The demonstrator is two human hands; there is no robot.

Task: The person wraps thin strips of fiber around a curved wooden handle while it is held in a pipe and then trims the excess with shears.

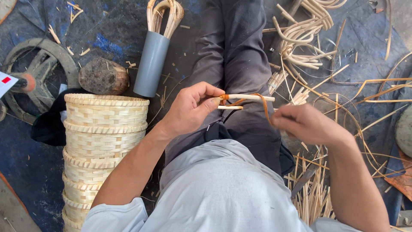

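Just above the middle of the frame, over your lap, two pale cane sticks lie side by side, and your left hand is closed around their left ends, pinching them level so the orange-brown binding strip wound there cannot slip. Your right hand, blurred at centre right, appears curled shut on the strip's free end, drawing it out sideways so it stays taut. A stack of woven baskets stands at the lower left, a grey tube of bent cane lies above it, and loose cane pieces lie at the upper right, all close by.
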